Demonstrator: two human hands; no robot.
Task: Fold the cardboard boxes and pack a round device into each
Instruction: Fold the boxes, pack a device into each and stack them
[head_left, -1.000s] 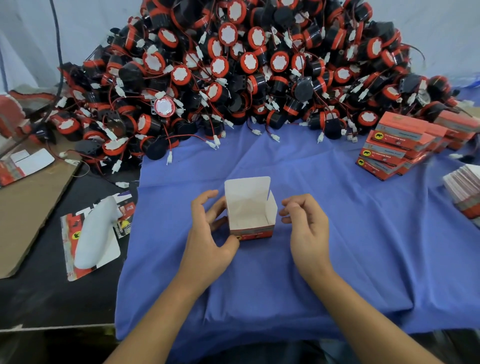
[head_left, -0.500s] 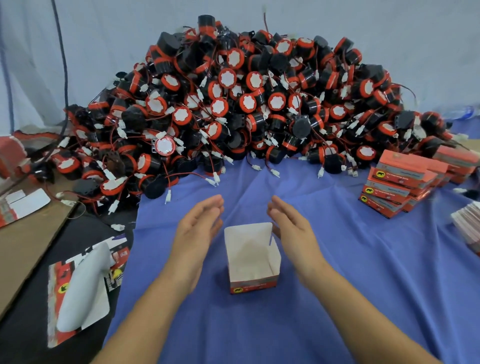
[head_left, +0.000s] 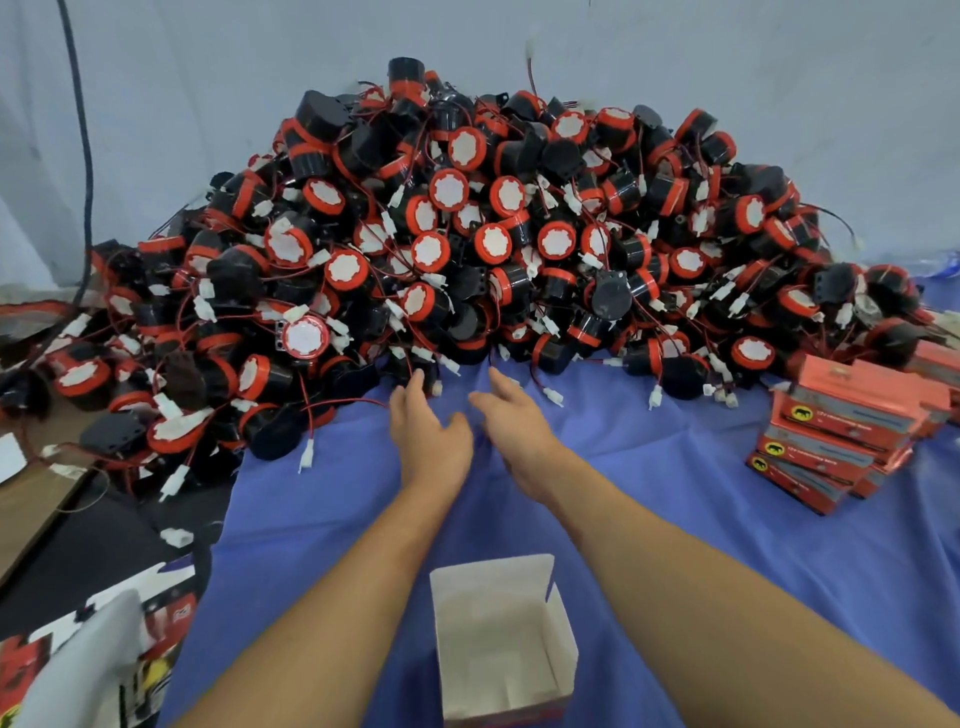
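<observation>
Left grip (head_left: 428, 436), right grip (head_left: 511, 421): both empty, fingers loose, stretched side by side to near edge of pile, likely to pick one. Pile of round devices (head_left: 493, 234) fills far table. Cardboard box (head_left: 498, 639) stands near, between forearms, top open, ready for device.

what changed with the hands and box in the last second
The left hand released the open box, then it and the right hand reached forward to the foot of the pile of round devices; both are open, holding nothing. The box stayed upright, open and empty on the blue cloth; the stack of red boxes is unmoved.
</observation>
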